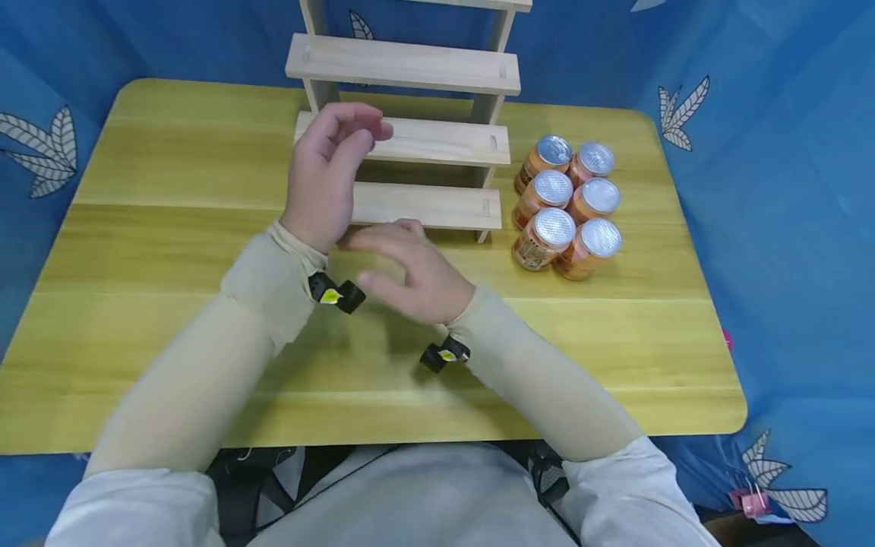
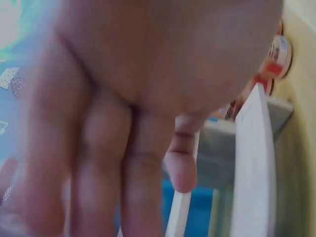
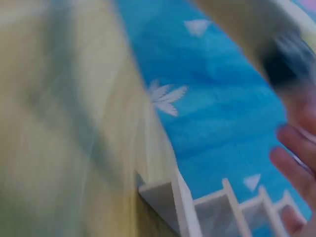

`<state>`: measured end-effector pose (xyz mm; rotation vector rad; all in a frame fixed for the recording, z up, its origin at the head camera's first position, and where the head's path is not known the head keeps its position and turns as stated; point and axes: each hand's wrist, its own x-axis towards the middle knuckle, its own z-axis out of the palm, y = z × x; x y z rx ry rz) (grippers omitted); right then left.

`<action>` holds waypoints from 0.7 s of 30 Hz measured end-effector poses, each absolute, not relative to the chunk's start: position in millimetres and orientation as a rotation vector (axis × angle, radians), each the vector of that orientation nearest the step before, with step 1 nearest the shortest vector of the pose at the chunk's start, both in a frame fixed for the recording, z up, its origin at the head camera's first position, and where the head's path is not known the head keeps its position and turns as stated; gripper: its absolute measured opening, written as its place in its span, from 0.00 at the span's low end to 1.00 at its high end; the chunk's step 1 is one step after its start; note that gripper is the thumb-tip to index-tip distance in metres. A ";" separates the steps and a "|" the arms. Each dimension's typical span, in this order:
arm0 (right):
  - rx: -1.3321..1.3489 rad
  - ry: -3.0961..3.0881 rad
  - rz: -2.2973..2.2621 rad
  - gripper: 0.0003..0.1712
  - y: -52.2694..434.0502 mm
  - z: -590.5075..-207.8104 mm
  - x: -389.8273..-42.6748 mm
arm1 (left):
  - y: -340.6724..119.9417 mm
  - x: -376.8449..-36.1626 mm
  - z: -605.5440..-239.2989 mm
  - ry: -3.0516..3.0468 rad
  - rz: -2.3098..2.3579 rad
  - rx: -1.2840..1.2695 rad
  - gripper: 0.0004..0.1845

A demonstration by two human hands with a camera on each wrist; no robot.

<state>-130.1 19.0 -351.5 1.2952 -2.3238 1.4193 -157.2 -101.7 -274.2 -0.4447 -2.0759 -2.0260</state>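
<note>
My left hand (image 1: 326, 171) is raised in front of a stepped wooden shelf (image 1: 427, 205), its fingers loosely bent and nothing in them. In the left wrist view its fingers (image 2: 98, 148) stretch downward, with shelf boards (image 2: 254, 163) beyond. Lower and to the right, my right hand (image 1: 417, 277) hovers over the table with relaxed, empty fingers, close to the left wrist. The right wrist view catches the left hand (image 3: 301, 153) at its right edge and the shelf's steps (image 3: 182, 207) at the bottom. Neither hand visibly holds anything.
Several glass jars (image 1: 554, 226) with silver lids and orange contents stand grouped right of the shelf. The wooden table (image 1: 171, 251) has rounded corners. Blue cloth with white leaf prints (image 1: 766, 228) hangs around it.
</note>
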 end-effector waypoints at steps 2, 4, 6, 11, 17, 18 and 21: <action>1.114 -2.325 1.758 0.19 27.9 -355.1 -135.6 | -96.7 -155.1 -285.8 -2.001 -2.098 -0.642 0.15; 0.878 -2.319 2.003 0.16 30.6 -356.8 -140.0 | -89.6 -152.3 -298.0 -1.935 -2.099 -0.866 0.17; 0.697 -2.398 2.065 0.13 31.2 -358.7 -140.0 | -82.8 -148.0 -309.0 -1.860 -2.075 -1.050 0.19; 0.722 -2.454 1.915 0.09 29.0 -359.5 -134.7 | -80.6 -137.0 -316.2 -1.781 -2.069 -1.196 0.25; 0.878 -2.529 1.625 0.09 18.8 -350.7 -139.1 | -89.9 -133.9 -316.2 -1.690 -2.194 -1.105 0.28; 0.875 -2.556 1.574 0.10 19.4 -351.3 -139.8 | -89.1 -133.1 -318.2 -1.660 -2.243 -1.089 0.25; 0.864 -2.607 1.468 0.11 26.8 -353.2 -139.8 | -81.8 -129.0 -323.1 -1.612 -2.275 -1.096 0.22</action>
